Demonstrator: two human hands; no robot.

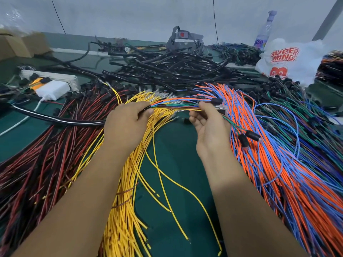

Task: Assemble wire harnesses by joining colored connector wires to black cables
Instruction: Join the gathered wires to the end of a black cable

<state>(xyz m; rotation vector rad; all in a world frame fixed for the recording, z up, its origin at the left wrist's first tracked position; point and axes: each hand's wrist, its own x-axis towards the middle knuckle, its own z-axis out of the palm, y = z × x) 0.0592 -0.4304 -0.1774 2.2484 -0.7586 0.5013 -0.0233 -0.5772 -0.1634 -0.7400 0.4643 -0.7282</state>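
My left hand [126, 121] grips the end of a black cable [61, 118] that runs off to the left across the green table [178, 164]. From that end, several thin coloured wires [174, 105] fan out to the right. My right hand [207, 123] pinches their far ends between thumb and fingers, just beside a black connector [216, 101]. A green wire with two black connectors [248, 138] hangs down right of that hand. The yellow wire bundle [128, 191] lies under my left forearm. The orange and blue bundle [274, 154] lies to the right.
Red and black wires [42, 154] cover the left of the table. A heap of black cables [176, 69] fills the back, with a white power strip [53, 78] and adapter at the left, a printed plastic bag [285, 58] and a bottle [264, 32] at the right.
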